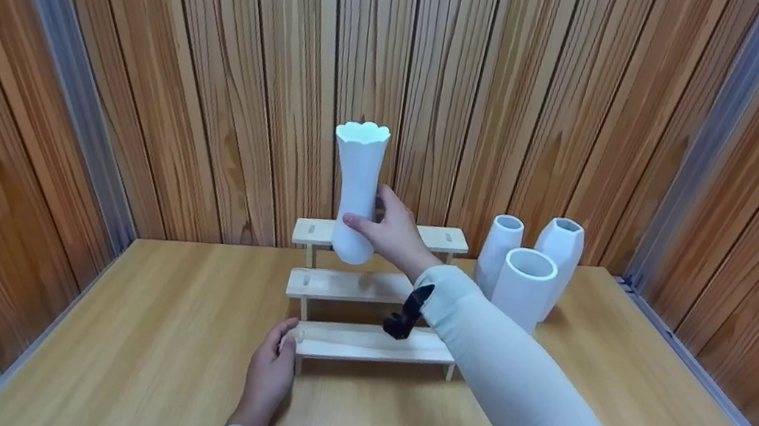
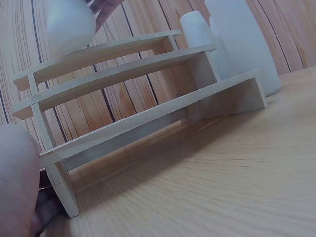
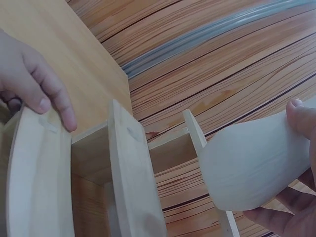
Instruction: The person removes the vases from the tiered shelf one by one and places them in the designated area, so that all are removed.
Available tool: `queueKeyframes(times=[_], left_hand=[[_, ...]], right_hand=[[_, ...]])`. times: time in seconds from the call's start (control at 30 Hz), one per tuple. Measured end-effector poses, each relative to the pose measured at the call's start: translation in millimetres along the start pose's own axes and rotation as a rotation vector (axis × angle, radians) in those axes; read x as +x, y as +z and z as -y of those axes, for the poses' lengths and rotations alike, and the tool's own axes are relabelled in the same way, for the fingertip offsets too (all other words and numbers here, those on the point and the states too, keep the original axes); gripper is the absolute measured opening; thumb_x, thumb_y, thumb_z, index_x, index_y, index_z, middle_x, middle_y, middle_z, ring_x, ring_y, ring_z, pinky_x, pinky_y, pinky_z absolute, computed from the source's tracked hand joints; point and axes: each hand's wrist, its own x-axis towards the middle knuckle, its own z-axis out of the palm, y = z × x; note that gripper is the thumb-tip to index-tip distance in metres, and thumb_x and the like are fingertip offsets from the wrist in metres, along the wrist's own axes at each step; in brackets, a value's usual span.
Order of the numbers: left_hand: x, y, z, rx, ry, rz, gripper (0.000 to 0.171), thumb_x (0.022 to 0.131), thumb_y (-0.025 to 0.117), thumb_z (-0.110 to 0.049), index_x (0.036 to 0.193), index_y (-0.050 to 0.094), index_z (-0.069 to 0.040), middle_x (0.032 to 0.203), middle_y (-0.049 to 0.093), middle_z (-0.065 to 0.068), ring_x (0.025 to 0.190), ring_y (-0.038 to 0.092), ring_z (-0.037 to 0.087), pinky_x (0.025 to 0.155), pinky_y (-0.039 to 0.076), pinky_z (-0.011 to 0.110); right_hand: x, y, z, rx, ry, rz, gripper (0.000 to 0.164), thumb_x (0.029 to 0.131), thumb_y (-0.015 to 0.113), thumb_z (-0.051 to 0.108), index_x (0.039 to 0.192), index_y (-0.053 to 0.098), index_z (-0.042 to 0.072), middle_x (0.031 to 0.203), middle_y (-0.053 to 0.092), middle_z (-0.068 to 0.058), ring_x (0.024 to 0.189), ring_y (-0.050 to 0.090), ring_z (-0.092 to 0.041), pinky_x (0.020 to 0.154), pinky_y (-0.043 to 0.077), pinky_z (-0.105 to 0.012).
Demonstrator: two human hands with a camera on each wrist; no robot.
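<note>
My right hand [image 1: 395, 234] grips a tall white vase [image 1: 360, 173] with a scalloped rim, thumb and fingers around its lower part. The vase stands nearly upright in front of the top step of a three-tier wooden stand [image 1: 368, 347]; in the right wrist view its rounded base [image 3: 242, 168] overlaps the edge of that step. At the stand's front left corner, my left hand [image 1: 270, 368] holds the end of the lowest step. The left wrist view shows its fingers [image 2: 47, 212] beside the stand's leg, partly hidden by the palm.
Right of the stand are three more white vases: a slim one [image 1: 499, 248], a wide cylindrical one [image 1: 524, 293] and a faceted one [image 1: 560, 257]. All rest on the wooden table [image 1: 184, 334]. Wood-patterned panels [image 1: 279, 80] enclose the back and sides.
</note>
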Motion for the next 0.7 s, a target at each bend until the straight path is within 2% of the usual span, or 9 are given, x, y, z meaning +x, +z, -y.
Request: queueKeyframes(times=[0.33, 0.7], left_hand=[[2.3, 2.8, -1.7, -0.011, -0.029, 0.000, 0.041, 0.109, 0.040, -0.020, 0.148, 0.049, -0.013, 0.161, 0.036, 0.012, 0.150, 0.027, 0.035, 0.120, 0.025, 0.057], [0.4, 2.3, -2.6, -0.002, -0.020, -0.004, 0.041, 0.109, 0.039, -0.020, 0.148, 0.049, -0.013, 0.161, 0.036, 0.012, 0.150, 0.027, 0.035, 0.120, 0.024, 0.057]], right_hand=[[-25.9, -20.5, -2.1, 0.013, -0.001, 0.032, 0.078, 0.091, 0.076, 0.036, 0.154, 0.035, 0.014, 0.140, 0.055, -0.007, 0.126, 0.057, -0.026, 0.105, 0.048, -0.050], [-66.0, -44.5, -1.5, -0.008, 0.072, 0.071, 0.081, 0.089, 0.077, 0.038, 0.154, 0.035, 0.016, 0.141, 0.055, -0.009, 0.125, 0.058, -0.029, 0.104, 0.048, -0.054]])
